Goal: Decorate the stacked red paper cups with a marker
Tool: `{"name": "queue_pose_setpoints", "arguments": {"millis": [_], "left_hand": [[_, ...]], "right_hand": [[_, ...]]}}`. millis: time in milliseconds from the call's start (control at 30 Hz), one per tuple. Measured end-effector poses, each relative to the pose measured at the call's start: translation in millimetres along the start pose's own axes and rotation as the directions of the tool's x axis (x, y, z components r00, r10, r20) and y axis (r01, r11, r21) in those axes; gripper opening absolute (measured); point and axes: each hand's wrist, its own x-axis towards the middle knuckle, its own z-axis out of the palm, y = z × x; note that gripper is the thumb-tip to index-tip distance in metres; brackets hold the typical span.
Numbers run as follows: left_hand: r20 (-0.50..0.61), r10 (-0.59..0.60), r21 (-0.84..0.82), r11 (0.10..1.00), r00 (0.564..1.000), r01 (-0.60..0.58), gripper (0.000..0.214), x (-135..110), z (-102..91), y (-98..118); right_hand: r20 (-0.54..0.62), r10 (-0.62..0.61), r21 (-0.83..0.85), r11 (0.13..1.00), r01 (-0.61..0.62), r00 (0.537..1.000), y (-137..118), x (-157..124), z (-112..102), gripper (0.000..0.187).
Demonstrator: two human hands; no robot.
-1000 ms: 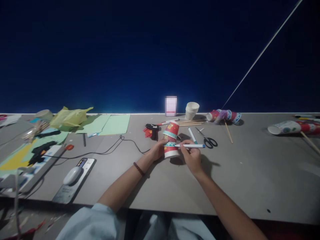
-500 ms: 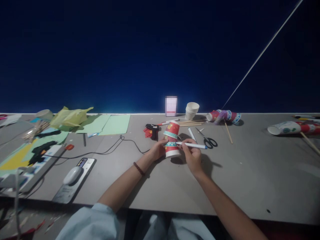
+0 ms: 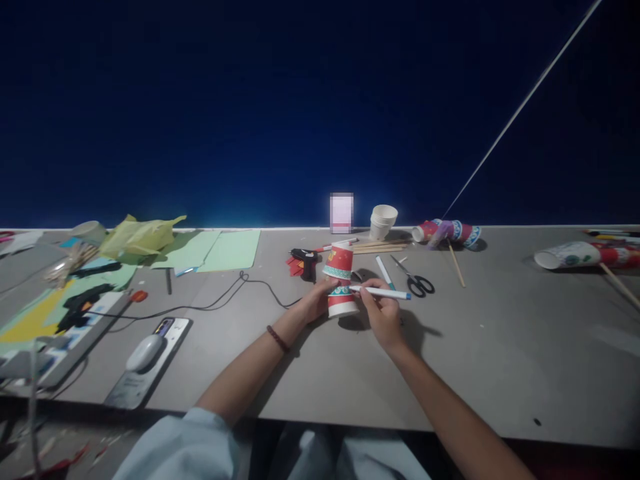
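A stack of red patterned paper cups stands upside down on the grey table. My left hand wraps round its left side, with a bead bracelet on that wrist. My right hand pinches a white marker with blue ends, held level with its tip against the cup's blue band. A second marker and black-handled scissors lie just behind my right hand.
A black glue gun with a cord lies left of the cups. White cups, lying decorated cups and wooden sticks sit at the back. Green paper, a phone and a mouse are at left. More cups lie far right.
The cup stack has straightened slightly and shifted a little left between my hands. The marker tip stays on the cup's band.
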Motion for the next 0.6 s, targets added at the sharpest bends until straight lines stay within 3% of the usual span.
{"name": "queue_pose_setpoints", "arguments": {"millis": [600], "left_hand": [[-0.043,-0.072,-0.063,0.996,0.996,0.070,0.028,1.4,-5.1,-0.9]], "right_hand": [[0.013,-0.018,-0.101,0.995,0.020,1.000,-4.4,-0.5,-0.7,0.024]]}}
